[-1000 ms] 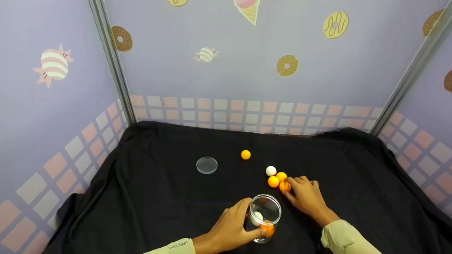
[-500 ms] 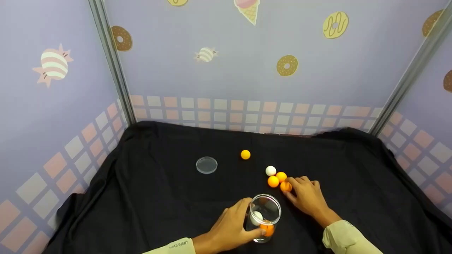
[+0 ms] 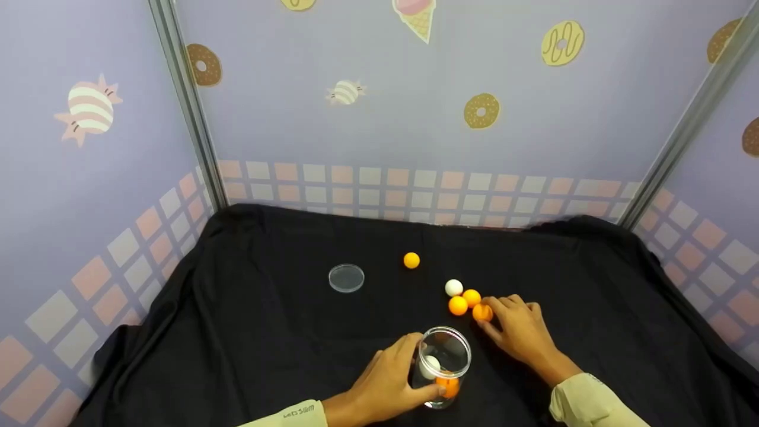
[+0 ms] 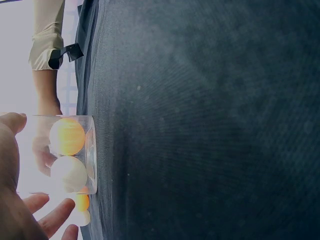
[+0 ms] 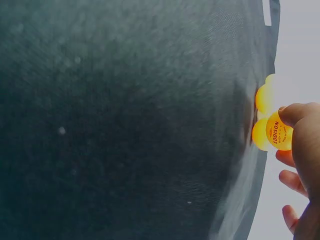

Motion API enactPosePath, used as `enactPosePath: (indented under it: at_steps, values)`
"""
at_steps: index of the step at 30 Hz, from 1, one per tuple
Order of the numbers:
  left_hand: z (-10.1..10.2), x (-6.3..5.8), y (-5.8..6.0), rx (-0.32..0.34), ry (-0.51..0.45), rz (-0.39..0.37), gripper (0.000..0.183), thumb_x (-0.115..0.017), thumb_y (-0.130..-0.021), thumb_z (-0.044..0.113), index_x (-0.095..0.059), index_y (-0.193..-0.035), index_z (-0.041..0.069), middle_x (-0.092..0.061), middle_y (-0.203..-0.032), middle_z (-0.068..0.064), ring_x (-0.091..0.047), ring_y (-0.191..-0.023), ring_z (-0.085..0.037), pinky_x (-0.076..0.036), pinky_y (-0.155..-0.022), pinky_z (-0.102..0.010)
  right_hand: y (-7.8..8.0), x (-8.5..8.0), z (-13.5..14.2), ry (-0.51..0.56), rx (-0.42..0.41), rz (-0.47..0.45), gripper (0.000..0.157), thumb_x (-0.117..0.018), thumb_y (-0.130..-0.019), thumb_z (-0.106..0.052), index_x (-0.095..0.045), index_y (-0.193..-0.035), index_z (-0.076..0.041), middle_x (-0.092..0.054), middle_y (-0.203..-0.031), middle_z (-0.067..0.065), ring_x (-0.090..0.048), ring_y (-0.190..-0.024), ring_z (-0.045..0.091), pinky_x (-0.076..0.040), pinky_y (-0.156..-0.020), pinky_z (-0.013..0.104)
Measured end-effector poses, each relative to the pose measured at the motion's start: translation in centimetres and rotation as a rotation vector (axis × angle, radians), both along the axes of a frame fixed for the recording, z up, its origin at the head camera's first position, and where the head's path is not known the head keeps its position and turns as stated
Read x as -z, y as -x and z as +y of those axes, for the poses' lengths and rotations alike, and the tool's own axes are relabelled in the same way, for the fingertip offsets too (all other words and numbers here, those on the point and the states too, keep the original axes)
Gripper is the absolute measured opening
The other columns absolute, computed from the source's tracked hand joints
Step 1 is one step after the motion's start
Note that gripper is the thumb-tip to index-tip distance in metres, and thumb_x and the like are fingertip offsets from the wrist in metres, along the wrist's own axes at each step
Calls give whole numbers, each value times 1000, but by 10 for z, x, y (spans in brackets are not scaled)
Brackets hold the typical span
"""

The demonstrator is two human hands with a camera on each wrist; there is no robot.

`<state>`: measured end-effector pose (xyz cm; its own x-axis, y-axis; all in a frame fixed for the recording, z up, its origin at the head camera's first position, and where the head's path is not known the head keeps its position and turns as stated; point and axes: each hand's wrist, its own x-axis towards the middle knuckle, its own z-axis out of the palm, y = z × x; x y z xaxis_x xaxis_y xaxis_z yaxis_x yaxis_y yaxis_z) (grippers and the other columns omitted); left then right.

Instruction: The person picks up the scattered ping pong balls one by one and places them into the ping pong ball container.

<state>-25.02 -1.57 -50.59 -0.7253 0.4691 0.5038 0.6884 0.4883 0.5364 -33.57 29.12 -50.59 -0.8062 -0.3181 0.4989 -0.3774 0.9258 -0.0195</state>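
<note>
My left hand [image 3: 384,375] grips a clear jar [image 3: 445,356] with no lid on, fingers and thumb wrapped around its side. Inside the jar lie a white ping-pong ball [image 4: 69,174] and an orange ping-pong ball [image 4: 68,137]. To the right, my right hand [image 3: 522,327] pinches another orange ping-pong ball [image 5: 279,131] between thumb and fingers; printed lettering shows on it in the right wrist view. Just left of that ball, two orange balls [image 3: 458,306] and a white ball [image 3: 454,287] sit clustered on the black cloth.
A lone orange ball [image 3: 411,260] lies farther back. Left of it rests a round clear lid [image 3: 346,278]. Black cloth [image 3: 284,332] covers the table, with folds at its sides. Patterned wall panels [image 3: 356,130] enclose the back and both sides.
My right hand has drawn the pinched orange ball slightly right, apart from the cluster. The left hand and the jar have stayed in place.
</note>
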Motion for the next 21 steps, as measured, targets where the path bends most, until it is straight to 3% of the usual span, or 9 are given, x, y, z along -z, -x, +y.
enactPosePath:
  at_steps: [21]
  values:
    - [1, 0, 0, 9, -2, 3, 68, -78, -84, 54, -49, -136, 20, -66, -120, 0, -69, -102, -11, -57, -86, -28, -30, -47, -19, -11, -161, 201, 42, -82, -83, -39, -70, -118, -20, -74, -104, -1, -67, -90, 20, -47, -77, 47]
